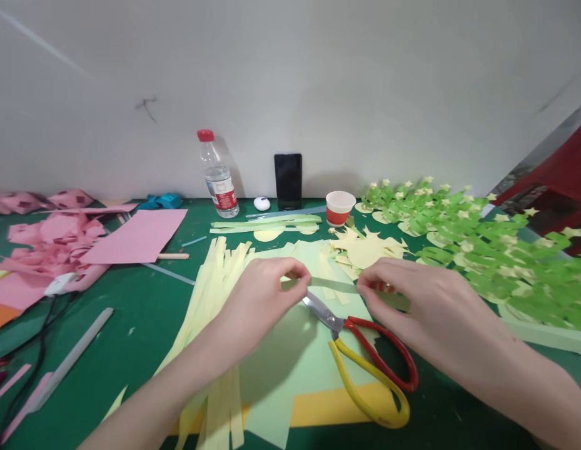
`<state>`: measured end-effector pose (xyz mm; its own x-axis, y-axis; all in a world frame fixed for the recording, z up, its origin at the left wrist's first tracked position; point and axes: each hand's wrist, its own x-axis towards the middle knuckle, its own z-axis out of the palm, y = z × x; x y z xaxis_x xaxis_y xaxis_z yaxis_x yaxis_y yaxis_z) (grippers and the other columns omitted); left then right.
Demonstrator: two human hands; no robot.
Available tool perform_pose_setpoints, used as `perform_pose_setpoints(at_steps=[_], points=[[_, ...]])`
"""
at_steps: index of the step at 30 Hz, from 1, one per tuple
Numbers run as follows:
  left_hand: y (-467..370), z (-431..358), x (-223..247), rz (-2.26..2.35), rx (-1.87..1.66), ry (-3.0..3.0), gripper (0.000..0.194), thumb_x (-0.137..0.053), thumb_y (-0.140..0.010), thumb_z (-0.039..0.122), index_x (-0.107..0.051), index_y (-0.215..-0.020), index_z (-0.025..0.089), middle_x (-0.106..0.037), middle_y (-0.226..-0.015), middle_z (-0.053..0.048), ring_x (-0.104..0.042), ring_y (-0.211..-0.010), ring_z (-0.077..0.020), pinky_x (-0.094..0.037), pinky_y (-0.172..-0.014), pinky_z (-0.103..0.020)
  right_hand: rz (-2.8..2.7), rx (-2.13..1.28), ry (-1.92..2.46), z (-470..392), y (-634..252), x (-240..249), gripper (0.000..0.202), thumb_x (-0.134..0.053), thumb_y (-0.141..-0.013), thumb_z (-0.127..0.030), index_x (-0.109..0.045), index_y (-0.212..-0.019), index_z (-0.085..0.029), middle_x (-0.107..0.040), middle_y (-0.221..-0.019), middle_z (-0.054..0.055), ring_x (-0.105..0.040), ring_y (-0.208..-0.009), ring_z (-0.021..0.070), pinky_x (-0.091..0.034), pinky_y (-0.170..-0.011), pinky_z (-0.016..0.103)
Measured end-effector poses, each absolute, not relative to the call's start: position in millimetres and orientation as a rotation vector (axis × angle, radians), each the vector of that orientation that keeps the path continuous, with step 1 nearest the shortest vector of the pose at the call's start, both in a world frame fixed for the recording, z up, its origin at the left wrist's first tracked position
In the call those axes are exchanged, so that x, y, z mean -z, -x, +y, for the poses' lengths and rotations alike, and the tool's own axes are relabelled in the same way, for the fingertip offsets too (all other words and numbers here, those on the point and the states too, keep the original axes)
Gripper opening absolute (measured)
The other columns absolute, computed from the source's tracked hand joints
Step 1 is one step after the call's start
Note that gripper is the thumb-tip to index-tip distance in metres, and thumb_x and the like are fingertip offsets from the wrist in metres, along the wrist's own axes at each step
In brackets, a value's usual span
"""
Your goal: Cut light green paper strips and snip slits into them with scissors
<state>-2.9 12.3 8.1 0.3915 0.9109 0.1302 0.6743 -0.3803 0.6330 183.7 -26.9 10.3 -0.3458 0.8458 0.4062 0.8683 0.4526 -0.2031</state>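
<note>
A narrow green paper strip (334, 285) is stretched between my two hands. My left hand (271, 287) pinches its left end between thumb and fingertips. At the right end, my right hand (412, 294) pinches it the same way. Below the strip, scissors (336, 325) with one red and one yellow handle lie on pale green paper sheets (290, 362), blades closed and pointing up-left. Pale yellow-green strips (210, 275) lie in a bundle left of the sheets, partly behind my left forearm. An orange-yellow sheet (328, 406) shows beneath the green paper.
Against the wall stand a water bottle (221, 184), a black phone (288, 181) and a paper cup (339, 208). Many green curled paper pieces with stars (459, 231) fill the right. Pink paper (140, 237), a cable (39, 356) and a pale stick (74, 356) lie left.
</note>
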Motion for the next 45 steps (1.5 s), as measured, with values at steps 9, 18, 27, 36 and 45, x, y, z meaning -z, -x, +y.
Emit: perform_pose_setpoints(at_steps=[9, 18, 27, 36, 45], points=[[26, 32, -10, 1.713, -0.666, -2.265, 0.015, -0.049, -0.078, 0.016, -0.061, -0.070, 0.017, -0.069, -0.076, -0.002, -0.063, -0.066, -0.0186, -0.047, -0.060, -0.028, -2.187, 0.082, 1.518, -30, -195, -17, 0.021, -0.043, -0.079, -0.018, -0.059, -0.065, -0.018, -0.064, -0.062, 0.001, -0.056, -0.047, 0.0130, -0.038, -0.044, 0.025], [-1, 3, 10, 1.063, -0.918, -2.797, 0.019, -0.043, -0.091, 0.024, -0.057, -0.098, 0.013, -0.068, -0.092, -0.006, -0.061, -0.087, -0.0187, -0.043, -0.093, -0.040, -2.236, -0.121, 1.300, -20, -182, -12, 0.019, -0.045, -0.082, -0.013, -0.060, -0.072, -0.018, -0.067, -0.070, 0.002, -0.061, -0.058, 0.0133, -0.044, -0.053, 0.023], [-4, -5, 23, 1.082, -0.937, -2.965, 0.021, -0.039, -0.086, 0.006, -0.059, -0.082, 0.012, -0.063, -0.066, -0.002, -0.056, -0.055, -0.0152, -0.042, -0.043, -0.025, -2.168, -0.198, 1.241, -17, -171, -7, 0.015, -0.047, -0.079, -0.008, -0.059, -0.073, -0.016, -0.067, -0.071, 0.001, -0.061, -0.063, 0.0123, -0.045, -0.057, 0.022], [-2, -6, 11, 1.025, -1.141, -3.040, 0.018, -0.044, -0.083, 0.003, -0.060, -0.078, 0.011, -0.064, -0.063, -0.003, -0.056, -0.053, -0.0146, -0.042, -0.045, -0.025, -2.121, -0.102, 1.209, -19, -175, -14, 0.017, -0.046, -0.075, -0.007, -0.053, -0.064, -0.017, -0.063, -0.063, 0.000, -0.056, -0.054, 0.0103, -0.043, -0.051, 0.020], [21, -3, -19, 1.145, -1.024, -2.874, 0.023, -0.039, -0.090, 0.015, -0.059, -0.078, 0.016, -0.066, -0.066, -0.001, -0.061, -0.059, -0.0141, -0.045, -0.055, -0.024, -2.020, -0.049, 1.320, -17, -198, -29, 0.013, -0.049, -0.073, -0.014, -0.051, -0.063, -0.022, -0.064, -0.061, -0.001, -0.059, -0.053, 0.0137, -0.048, -0.051, 0.025]])
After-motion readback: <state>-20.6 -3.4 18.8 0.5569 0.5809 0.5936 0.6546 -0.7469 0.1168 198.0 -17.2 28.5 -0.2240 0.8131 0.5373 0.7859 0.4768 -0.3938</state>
